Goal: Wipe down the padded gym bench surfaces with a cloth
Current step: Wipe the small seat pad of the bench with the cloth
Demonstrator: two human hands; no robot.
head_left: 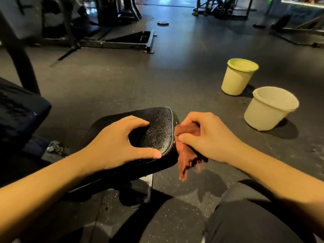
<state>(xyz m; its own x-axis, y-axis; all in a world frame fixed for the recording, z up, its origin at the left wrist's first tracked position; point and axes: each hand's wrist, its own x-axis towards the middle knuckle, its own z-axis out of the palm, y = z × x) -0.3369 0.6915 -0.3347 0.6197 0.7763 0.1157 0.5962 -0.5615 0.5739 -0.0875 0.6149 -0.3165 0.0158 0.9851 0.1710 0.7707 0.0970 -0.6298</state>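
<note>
Nearby: cloth (184, 156), grn-rim tub (235, 82), wht tub (266, 117)

The left hand (122, 142) rests palm down, fingers (140, 122) arched and thumb spread wide; the right hand (208, 137) closes round a rust-red fabric cloth (184, 160).

Black, grey, 2 pale spots
The bench pad (157, 127) is crackled black with white stitching; cloth (184, 155) rust-red; near bucket (268, 114) cream; far bucket (235, 83) cream, lime rim; floor (122, 81) speckled dark grey.

Cloth (185, 146) at bench pad (157, 130) right edge (touching); two buckets (235, 79) farther right.
</note>
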